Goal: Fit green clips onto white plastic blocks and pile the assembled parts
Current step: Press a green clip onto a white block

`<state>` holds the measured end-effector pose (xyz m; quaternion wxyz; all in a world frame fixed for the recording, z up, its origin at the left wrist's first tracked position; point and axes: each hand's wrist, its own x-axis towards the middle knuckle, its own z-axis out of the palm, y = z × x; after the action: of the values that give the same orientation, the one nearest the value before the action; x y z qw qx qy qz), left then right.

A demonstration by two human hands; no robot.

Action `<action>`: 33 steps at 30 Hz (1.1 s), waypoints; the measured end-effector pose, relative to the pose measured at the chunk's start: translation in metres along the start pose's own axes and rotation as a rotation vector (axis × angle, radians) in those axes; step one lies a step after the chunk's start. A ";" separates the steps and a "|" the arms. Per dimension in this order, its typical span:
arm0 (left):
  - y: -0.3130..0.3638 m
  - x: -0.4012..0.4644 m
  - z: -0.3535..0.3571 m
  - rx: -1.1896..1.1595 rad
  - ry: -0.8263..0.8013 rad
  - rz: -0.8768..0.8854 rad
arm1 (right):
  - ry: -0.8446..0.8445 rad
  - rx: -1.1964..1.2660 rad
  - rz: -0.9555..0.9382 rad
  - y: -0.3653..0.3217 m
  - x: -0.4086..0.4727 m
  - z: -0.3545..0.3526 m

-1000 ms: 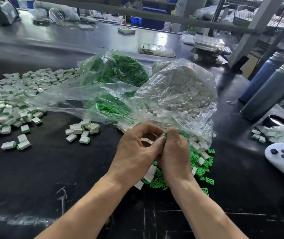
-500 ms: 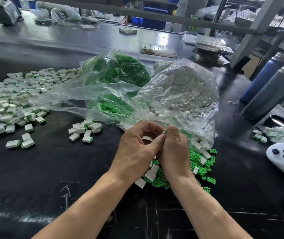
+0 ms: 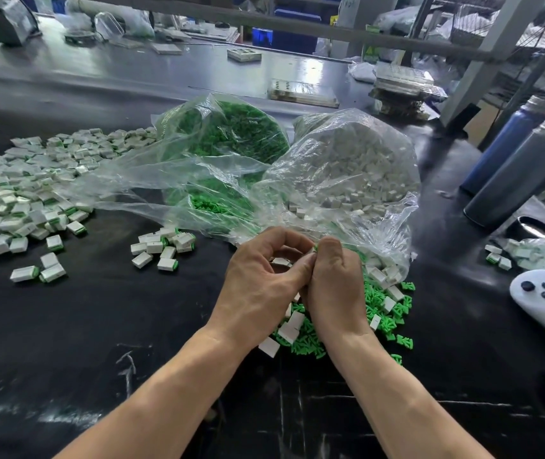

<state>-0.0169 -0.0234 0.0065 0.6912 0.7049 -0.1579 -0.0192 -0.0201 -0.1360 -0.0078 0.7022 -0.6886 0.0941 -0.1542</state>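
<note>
left hand (image 3: 261, 286) + right hand (image 3: 334, 286) — pinching white block (image 3: 281, 261) | green clips (image 3: 304, 339) beneath

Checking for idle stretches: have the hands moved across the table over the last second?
No. Both hands, left hand and right hand, stay pressed together over the loose green clips, just below the mouth of the bag of white blocks.
</note>
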 end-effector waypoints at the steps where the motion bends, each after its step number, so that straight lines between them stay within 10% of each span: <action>1: 0.000 0.000 0.000 -0.001 -0.001 0.002 | 0.001 -0.011 -0.013 0.000 0.000 0.000; 21: -0.001 0.006 -0.016 0.143 0.040 -0.021 | 0.042 -0.245 -0.006 -0.010 -0.008 -0.020; 33: -0.009 0.029 -0.088 0.913 0.340 -0.240 | -0.084 -0.501 -0.051 -0.010 -0.008 -0.029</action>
<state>0.0338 0.0544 0.0070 0.3212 0.9418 0.0470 0.0876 -0.0387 -0.1600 0.0001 0.5086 -0.8493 0.0826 -0.1149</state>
